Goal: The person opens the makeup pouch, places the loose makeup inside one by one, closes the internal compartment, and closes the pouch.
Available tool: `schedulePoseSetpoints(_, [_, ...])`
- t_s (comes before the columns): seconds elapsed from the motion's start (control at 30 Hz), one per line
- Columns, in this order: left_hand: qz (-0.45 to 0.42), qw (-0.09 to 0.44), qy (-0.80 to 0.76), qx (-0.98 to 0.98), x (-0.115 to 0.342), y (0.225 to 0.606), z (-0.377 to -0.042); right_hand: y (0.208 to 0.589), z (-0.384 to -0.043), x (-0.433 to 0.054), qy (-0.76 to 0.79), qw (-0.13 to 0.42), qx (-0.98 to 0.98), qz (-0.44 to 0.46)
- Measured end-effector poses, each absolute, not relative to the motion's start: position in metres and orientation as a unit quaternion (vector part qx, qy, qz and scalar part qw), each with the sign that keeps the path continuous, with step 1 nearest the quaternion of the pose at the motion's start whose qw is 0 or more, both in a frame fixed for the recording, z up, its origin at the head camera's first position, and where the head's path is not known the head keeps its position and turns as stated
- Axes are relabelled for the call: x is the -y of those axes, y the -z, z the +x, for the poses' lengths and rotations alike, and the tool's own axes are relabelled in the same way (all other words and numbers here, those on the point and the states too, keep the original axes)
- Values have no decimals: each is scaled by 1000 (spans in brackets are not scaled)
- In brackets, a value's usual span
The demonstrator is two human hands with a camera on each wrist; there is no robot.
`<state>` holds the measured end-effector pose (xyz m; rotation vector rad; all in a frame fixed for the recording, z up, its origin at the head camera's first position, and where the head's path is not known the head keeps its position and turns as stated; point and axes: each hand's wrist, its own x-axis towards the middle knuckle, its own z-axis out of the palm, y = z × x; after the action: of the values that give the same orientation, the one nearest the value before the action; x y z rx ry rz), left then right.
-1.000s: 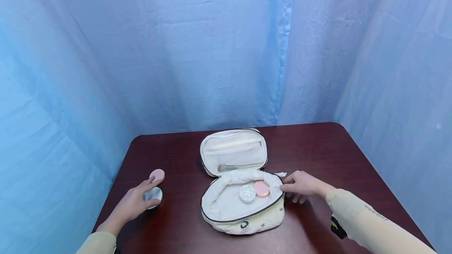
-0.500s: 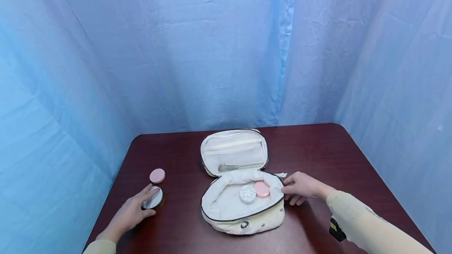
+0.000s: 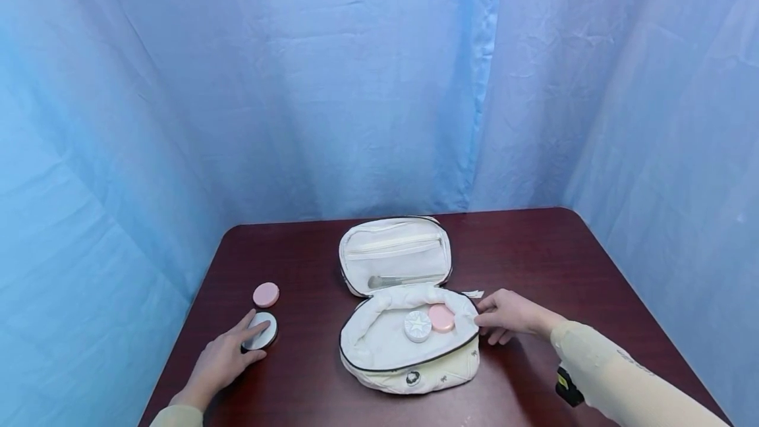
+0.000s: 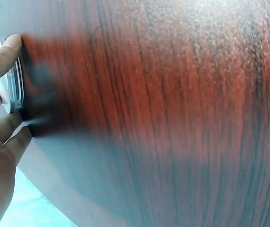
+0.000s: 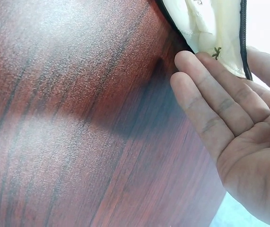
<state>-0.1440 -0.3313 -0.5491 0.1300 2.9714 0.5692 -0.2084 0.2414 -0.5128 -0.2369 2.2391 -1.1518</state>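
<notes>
On the left of the table, my left hand (image 3: 218, 360) spans a round silver-topped compact (image 3: 264, 331), thumb at one side and fingers at the other, one fingertip on its top. The left wrist view shows the thumb and fingers against the edge of this compact (image 4: 15, 92). Just beyond it lies a pink round compact (image 3: 265, 294). My right hand (image 3: 514, 313) pinches the right rim of the white cosmetic bag (image 3: 409, 379), thumb inside and fingers outside. In the right wrist view those fingers (image 5: 206, 109) lie along the bag's outer wall.
Inside the unzipped bag rest a white round case (image 3: 418, 326) with a star and a pink round case (image 3: 441, 317). The raised lid (image 3: 394, 249) holds a makeup brush (image 3: 403, 280). Blue curtains (image 3: 356, 84) surround the dark red table (image 3: 296, 256).
My left hand's fingertip has come off the pink compact and drawn back to the silver-topped one. The right hand keeps its grip on the bag's rim.
</notes>
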Motion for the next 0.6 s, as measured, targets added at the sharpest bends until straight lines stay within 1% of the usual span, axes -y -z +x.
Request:
schedulePoseSetpoints(0.27, [26,42,-185,-982,326,550,-144,513,-207,-241,438,299,-843,-88])
schedulePoseSetpoints(0.6, [19,64,-235,-970,323,549,-147,515,-207,-238,449,282,-843,-90])
